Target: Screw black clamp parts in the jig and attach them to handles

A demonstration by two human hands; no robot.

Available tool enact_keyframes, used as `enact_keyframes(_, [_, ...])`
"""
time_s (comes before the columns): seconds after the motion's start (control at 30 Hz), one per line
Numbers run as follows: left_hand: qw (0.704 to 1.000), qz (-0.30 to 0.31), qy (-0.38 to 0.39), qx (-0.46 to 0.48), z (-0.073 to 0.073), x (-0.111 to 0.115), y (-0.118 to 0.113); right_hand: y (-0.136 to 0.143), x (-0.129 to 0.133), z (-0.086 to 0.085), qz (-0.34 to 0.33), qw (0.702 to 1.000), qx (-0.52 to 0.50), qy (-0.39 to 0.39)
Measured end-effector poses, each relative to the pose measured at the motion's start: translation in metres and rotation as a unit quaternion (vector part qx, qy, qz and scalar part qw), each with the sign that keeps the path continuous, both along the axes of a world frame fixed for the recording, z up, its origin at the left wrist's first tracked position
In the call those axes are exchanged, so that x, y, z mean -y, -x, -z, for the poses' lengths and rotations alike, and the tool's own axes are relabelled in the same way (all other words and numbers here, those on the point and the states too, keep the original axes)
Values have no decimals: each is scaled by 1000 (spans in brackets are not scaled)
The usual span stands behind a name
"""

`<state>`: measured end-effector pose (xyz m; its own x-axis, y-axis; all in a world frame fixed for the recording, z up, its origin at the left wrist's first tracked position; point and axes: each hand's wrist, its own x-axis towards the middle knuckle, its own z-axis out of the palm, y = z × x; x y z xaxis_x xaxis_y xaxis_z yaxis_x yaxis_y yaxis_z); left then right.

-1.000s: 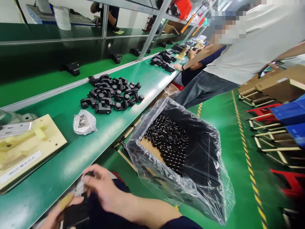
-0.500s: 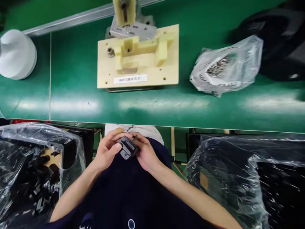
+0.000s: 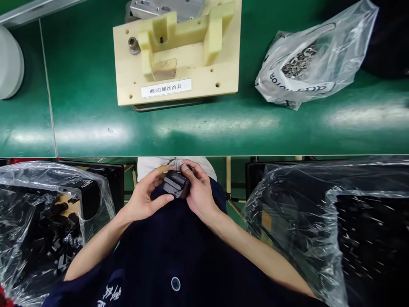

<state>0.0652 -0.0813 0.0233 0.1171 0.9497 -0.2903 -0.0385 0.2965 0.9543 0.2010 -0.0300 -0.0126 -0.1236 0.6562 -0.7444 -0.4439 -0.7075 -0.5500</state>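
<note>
1. We hold 1 small black plastic part between our 2 hands, in front of our chest and just below the near edge of the green workbench.
2. Our left hand cups the part from the left, fingers curled narrowly over its top and the thumb stretched under it.
3. Our right hand grips the part's right side, fingertips pressed on its upper edge, fingers close together.
4. On the bench, far from the hands, stands a cream fixture block with a white label; its near edge lies well back from the bench's near edge, leaving an open strip of green surface between.
5. To the right of the fixture lies a clear plastic bag of small metal pieces, apart from the block, with bare bench in the gap.
6. At the far left edge of the frame sits 1 white rounded object, cut off by the frame.
7. A plastic-lined box of black parts stands at our near left, close beside the left forearm.
8. A second plastic-lined box stands at our near right, near the right forearm.
9. The 2 boxes flank us, so the free room around the hands is the narrow space between them and the bench edge.
</note>
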Motion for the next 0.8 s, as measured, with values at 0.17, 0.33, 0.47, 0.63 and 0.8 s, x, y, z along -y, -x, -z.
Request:
enact_keyframes(0.17, [954,34,-159,-254,3,1,-2,5,-1,0,22,999,7,29])
enact_keyframes(0.33, [949,-26,-121,-289,7,2,0,7,-1,-3,13,999,-8,29])
enact_keyframes(0.47, [990,-92,37,-102,13,3,5,3,0,-8,-29,1000,-5,-1])
enact_keyframes(0.63, [985,-153,77,-6,20,6,7,-1,4,-11,-31,997,25,-64])
enact_keyframes(0.8, [990,-11,1,-141,10,9,6,1,8,-3,-88,984,99,-119])
